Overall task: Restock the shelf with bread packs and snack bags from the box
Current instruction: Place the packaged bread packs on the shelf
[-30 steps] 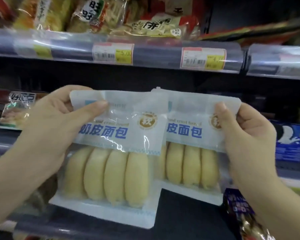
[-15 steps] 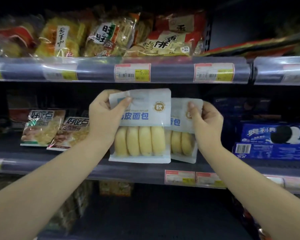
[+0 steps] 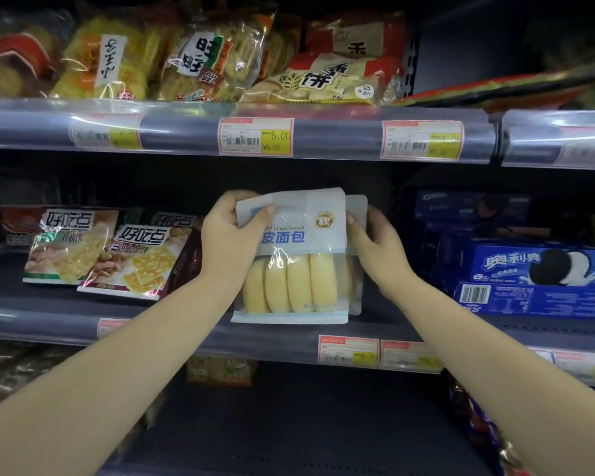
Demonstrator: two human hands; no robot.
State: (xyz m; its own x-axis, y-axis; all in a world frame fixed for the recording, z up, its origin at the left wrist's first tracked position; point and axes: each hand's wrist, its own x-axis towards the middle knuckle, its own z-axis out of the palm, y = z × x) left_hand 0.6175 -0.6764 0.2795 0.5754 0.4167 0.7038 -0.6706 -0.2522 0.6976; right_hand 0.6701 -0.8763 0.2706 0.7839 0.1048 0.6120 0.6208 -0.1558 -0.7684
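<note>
Two bread packs stood upright (rear one nearly hidden) on the middle shelf, top corners pinched by left hand and right hand.

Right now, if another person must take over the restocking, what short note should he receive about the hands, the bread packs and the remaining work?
Left hand: grips the top left corner of the front bread pack, thumb on its face.
Right hand: holds the rear bread pack at its right edge; that pack is almost fully hidden behind the front one.
Place: both packs stand upright on the middle shelf, between the cracker bags and the blue cookie box.
Done: packs brought to their slot.
Left: let go of both, check they stay upright, then fetch more. The box is not in view.
</note>
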